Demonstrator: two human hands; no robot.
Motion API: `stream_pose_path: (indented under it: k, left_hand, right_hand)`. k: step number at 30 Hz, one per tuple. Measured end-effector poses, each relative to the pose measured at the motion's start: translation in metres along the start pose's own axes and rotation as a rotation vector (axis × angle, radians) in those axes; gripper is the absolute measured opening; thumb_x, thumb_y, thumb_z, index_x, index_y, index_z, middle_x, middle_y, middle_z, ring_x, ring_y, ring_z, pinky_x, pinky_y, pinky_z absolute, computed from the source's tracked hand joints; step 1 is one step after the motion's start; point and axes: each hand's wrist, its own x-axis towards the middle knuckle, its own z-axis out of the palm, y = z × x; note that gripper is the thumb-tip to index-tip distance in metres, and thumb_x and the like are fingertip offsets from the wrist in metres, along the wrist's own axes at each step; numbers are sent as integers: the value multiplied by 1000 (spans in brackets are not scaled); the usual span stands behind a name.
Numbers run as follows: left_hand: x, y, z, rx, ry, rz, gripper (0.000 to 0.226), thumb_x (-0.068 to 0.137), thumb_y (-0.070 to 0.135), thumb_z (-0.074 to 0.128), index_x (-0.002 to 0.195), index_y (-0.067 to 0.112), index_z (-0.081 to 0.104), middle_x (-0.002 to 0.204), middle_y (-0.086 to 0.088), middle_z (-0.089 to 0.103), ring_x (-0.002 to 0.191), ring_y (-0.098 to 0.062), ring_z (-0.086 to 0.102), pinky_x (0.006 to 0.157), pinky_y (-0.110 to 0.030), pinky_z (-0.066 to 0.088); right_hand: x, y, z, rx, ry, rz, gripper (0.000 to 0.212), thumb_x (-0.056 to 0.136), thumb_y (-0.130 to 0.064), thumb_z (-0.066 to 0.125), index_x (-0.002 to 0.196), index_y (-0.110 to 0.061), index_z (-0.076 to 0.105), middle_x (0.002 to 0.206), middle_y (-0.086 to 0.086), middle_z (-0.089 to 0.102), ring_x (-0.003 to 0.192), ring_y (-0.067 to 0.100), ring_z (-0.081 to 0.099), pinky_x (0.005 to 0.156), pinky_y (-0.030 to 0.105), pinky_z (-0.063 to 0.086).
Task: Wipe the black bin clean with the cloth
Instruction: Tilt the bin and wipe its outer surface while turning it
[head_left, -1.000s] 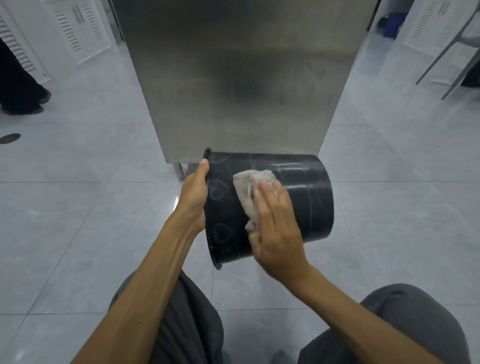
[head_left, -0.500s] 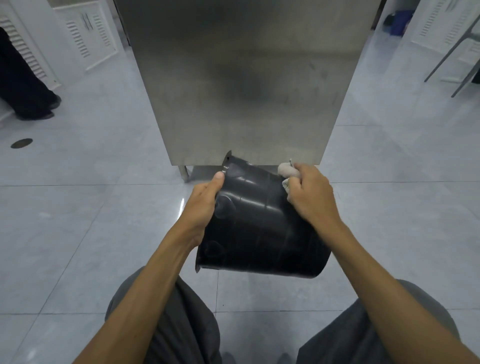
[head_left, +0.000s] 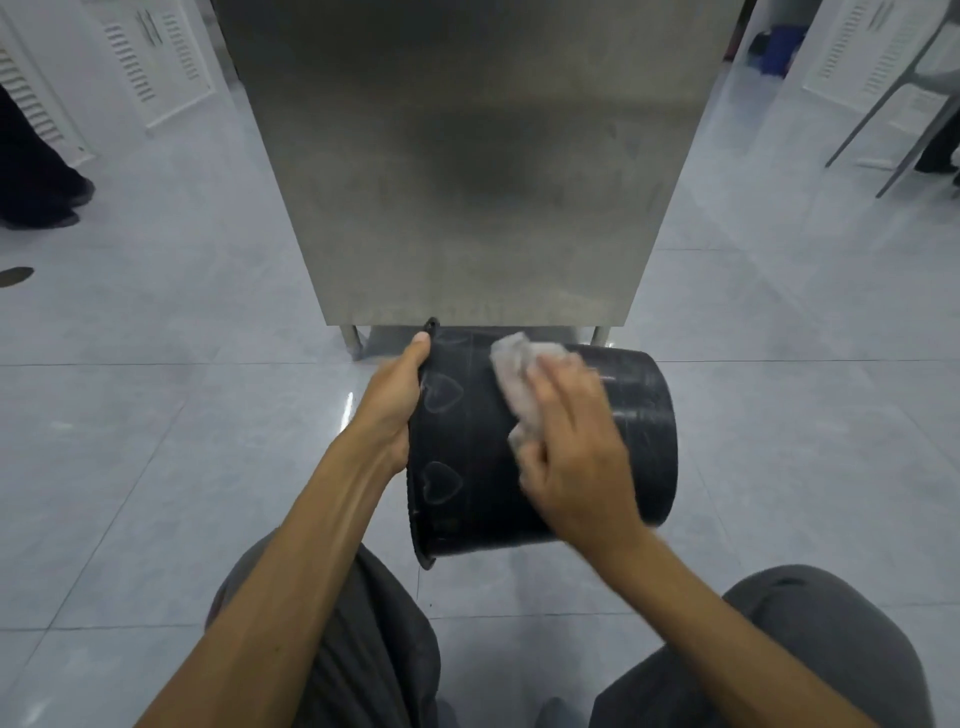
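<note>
Two bare hands work on the black bin (head_left: 467, 467) at the centre of the frame, held in the air above the tiled floor (head_left: 156, 441) and just in front of the grey trouser knees (head_left: 810, 649). No brand, label or readable writing shows on it; only faint heart outlines are pressed into its wall near the rim. The bin lies on its side, long axis running left to right across the frame, the flared open rim at left and the closed base at right. The left hand (head_left: 392, 410) clamps the rim, thumb on the outside at the top, the fingers out of sight. The right hand (head_left: 576, 457) lies flat on the upper wall with fingers stretched and motion-blurred, pressing the pale cloth (head_left: 519, 389) against the plastic. Half a second earlier the bin was tipped with its base toward the lower right and the cloth bunched at its far edge; now it is level and the cloth lies spread on the near wall. Behind stands a steel cabinet (head_left: 478, 156).
</note>
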Motion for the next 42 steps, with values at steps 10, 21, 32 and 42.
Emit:
stream_pose_path:
  k: [10,21,32,42]
  left_hand:
    - [-2,-7,-3,139,37,98,45,104,47,46,99,17,79,105,-8,79,113,-30,69,113,-53,43]
    - [-20,-24,13,292,-174,238,52,108,42,40,83,17,79,75,-9,75,69,-16,69,69,-31,54]
    - [-32,-21,9,298,-124,377,46,108,40,32,98,18,71,95,2,79,98,-19,74,94,-36,57]
    - [-29,-19,9,336,-329,359,61,95,58,35,131,18,61,126,-5,71,121,-25,66,108,-44,51]
  right_hand:
    - [43,53,-16,147,-147,477,43,100,-18,49,142,-14,54,142,2,56,126,17,53,100,26,41]
    - [-1,-14,9,-32,-98,-94,56,97,-13,50,151,-3,45,160,13,41,154,29,26,125,53,23]
    - [64,79,-32,246,-39,807,40,98,-43,50,132,-25,62,133,1,58,118,24,58,92,34,44]
    - [47,79,-55,419,164,995,49,88,-29,71,135,-26,60,116,-7,62,107,15,58,89,27,44]
